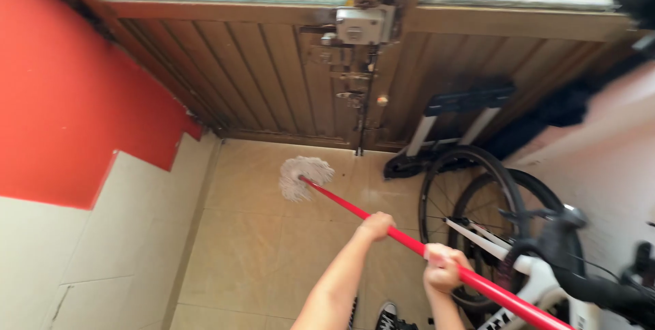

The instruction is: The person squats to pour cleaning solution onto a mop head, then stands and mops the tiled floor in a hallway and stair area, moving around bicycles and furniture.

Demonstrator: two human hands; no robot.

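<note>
Head view: both hands clenched on the long red mop handle (409, 240) — left hand (377, 224) further down the shaft, right hand (442, 268) behind it, nearer the body. White string mop head (305, 177) sits on the beige tiled floor (259, 255), well ahead of the left hand, just short of the brown wooden double door (273, 78).

Risks as I read them:
- White-framed bicycle (546, 268) stands just right of the right hand; its black wheels (477, 214) are near the shaft. A wide sweep to that side could snag strings in the spokes or knock the bike over.
- Handle's rear end runs out of frame beside the bike frame — pulling back could clip it.
- Black sneaker (389, 318) is right below the hands; wet tile there looks like a slip hazard.
</note>
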